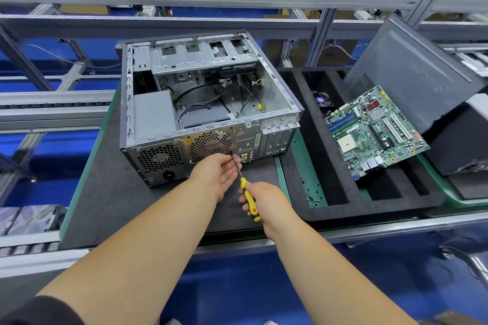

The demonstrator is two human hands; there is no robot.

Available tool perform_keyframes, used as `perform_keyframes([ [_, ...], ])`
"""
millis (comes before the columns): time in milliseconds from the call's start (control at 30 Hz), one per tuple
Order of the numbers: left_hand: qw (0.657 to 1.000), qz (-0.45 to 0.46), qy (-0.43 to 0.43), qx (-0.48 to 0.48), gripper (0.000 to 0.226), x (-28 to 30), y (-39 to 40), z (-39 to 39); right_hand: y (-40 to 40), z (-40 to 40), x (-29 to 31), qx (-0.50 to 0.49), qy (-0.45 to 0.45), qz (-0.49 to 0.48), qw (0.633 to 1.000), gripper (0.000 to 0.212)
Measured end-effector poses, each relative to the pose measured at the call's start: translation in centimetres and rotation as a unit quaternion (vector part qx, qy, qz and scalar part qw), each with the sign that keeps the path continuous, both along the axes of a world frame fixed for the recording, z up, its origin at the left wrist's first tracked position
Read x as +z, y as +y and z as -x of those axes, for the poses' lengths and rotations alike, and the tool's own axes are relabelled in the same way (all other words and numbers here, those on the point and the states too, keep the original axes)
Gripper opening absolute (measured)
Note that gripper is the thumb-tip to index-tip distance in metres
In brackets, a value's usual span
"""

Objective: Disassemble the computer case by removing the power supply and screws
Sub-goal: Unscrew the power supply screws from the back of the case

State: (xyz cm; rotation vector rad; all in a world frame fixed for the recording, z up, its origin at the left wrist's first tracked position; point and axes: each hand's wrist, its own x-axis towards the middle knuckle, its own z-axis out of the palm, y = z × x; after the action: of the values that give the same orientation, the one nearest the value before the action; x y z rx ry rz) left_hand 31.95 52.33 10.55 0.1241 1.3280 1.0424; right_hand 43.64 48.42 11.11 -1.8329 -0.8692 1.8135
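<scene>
Screwdriver at the back panel of the open computer case

The right hand [266, 203] has its fingers clamped round the yellow-handled screwdriver [247, 192]; the left hand [219, 173] cups the shaft, fingers loosely curled about it near the tip; the tip meets the rear panel below the fan grille [211, 144]; the computer case [206, 103] lies open-side up on the dark bench [111, 192], power supply [153, 116] in its near left corner; to the right, loose screws [313, 194] lie beside a foam tray [343, 208] under a motherboard [375, 132]; a side panel [412, 74] leans behind.
</scene>
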Motion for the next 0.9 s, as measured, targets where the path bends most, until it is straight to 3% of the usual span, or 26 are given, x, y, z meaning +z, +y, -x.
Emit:
perform_keyframes([
  [133, 1.000, 0.003, 0.002, -0.010, 0.022, 0.2, 0.0, -0.1, -0.1, -0.6, -1.0, 0.023, -0.039, -0.078, 0.996, 0.018],
  [300, 1.000, 0.005, 0.006, -0.018, 0.019, 0.1, 0.2, -0.2, -0.5, -0.9, -1.3, 0.014, -0.044, -0.123, 0.991, 0.017],
  [900, 1.000, 0.005, 0.025, 0.012, 0.019, -0.9, 0.7, -1.0, -0.7, -3.0, -1.8, 0.015, -0.050, -0.161, 0.986, 0.020],
])
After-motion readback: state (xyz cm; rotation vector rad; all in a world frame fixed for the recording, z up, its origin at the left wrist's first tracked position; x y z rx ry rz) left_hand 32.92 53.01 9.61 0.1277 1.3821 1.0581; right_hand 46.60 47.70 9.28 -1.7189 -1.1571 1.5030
